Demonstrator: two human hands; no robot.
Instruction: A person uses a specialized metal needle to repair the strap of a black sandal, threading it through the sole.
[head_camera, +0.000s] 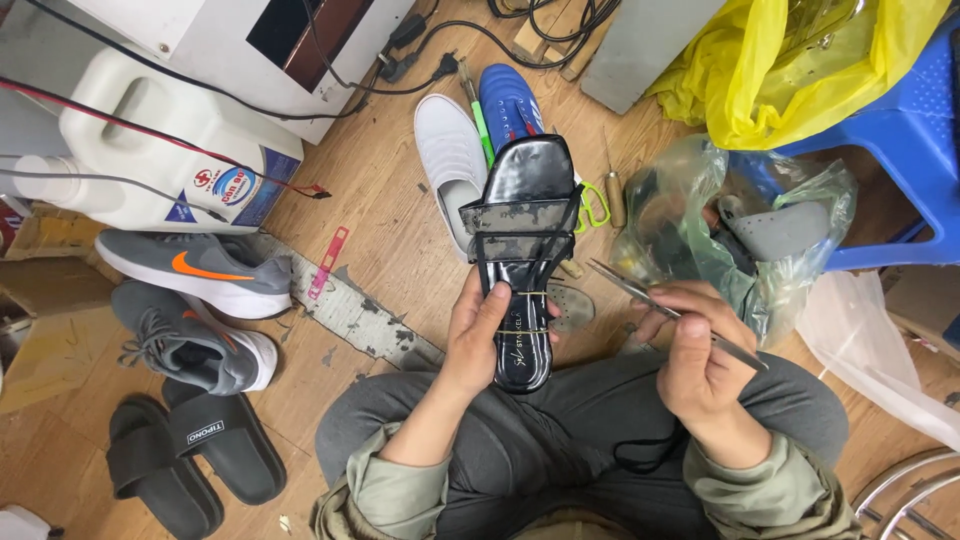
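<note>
White jug (150, 140) upper left, cut off by frame, round red-blue label. Grey sneakers (195, 270) and black slides (190, 450) left, one slide cropped. Left hand (485, 335) centre, fingers wrapped around black sandal (525, 260), heel end partly hidden. Right hand (700, 355) pinches metal scissors (670, 312). Clear bag (740, 235) right, contents unclear.

Black sandal held over a wooden floor strewn with shoes

The left hand (485, 335) grips the black sandal (525, 255) by its heel end (toe pointing away), while the right hand (700, 350) holds thin metal scissors (665, 310) just beside it; grey sneakers (195, 300) lie toward the floor's left edge.
</note>
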